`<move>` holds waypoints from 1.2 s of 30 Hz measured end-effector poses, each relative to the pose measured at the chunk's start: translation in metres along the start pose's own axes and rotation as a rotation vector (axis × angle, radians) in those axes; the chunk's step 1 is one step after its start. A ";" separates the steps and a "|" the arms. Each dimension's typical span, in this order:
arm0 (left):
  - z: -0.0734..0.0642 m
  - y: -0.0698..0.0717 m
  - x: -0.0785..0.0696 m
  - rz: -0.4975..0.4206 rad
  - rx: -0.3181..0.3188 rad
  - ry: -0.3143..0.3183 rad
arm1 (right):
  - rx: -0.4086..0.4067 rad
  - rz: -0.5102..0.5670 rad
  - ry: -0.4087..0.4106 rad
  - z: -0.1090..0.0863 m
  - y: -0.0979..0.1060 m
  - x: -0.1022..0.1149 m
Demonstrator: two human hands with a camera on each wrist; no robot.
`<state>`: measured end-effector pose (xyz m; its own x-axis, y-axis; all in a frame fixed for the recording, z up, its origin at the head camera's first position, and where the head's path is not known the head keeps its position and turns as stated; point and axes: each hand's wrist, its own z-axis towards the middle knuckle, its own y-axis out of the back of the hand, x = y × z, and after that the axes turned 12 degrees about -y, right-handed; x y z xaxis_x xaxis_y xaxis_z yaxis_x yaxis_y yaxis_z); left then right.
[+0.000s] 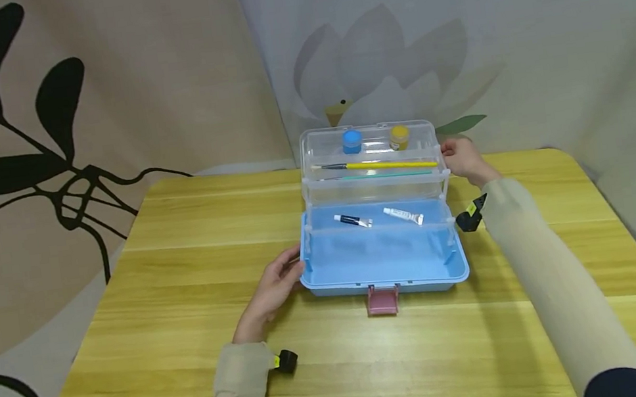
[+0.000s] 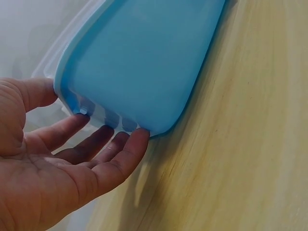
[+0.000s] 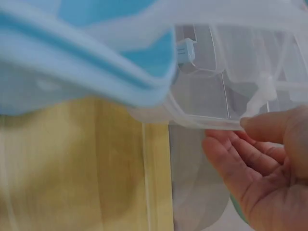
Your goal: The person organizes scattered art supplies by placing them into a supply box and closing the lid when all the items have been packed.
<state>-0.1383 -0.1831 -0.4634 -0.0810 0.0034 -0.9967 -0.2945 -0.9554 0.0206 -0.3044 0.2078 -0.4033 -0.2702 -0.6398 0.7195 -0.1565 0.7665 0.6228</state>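
A blue storage box (image 1: 385, 260) with a raised clear plastic lid (image 1: 311, 143) stands on the table. My left hand (image 1: 272, 289) holds its left end, thumb at the rim and fingertips against the end wall in the left wrist view. At the back right, my right hand (image 1: 464, 157) pinches the edge of the clear lid between thumb and fingers. The clear upper trays hold a blue paint jar (image 1: 351, 143), a yellow paint jar (image 1: 399, 138), a yellow paintbrush (image 1: 391, 164) and a thin green brush (image 1: 389, 175). Below them are a black paint tube (image 1: 352, 221) and a white paint tube (image 1: 403, 216).
A pink latch (image 1: 382, 301) hangs from the box's front edge. The wooden table (image 1: 178, 321) extends on both sides of the box. Behind it rises a curtain (image 1: 190, 75) printed with leaves and a flower.
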 end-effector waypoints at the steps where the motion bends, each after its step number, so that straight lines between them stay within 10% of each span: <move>1: 0.000 0.000 0.000 0.002 0.001 -0.001 | 0.000 0.001 0.009 -0.001 0.001 -0.001; 20: 0.001 -0.003 0.002 0.018 -0.014 0.031 | -0.111 0.135 0.319 -0.033 0.008 -0.014; 36: 0.001 -0.008 -0.002 -0.040 -0.081 0.105 | -0.263 0.011 0.568 -0.079 0.004 -0.027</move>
<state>-0.1363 -0.1754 -0.4614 0.0304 0.0151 -0.9994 -0.2178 -0.9758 -0.0213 -0.2226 0.2238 -0.3957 0.2879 -0.6173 0.7321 0.1018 0.7799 0.6176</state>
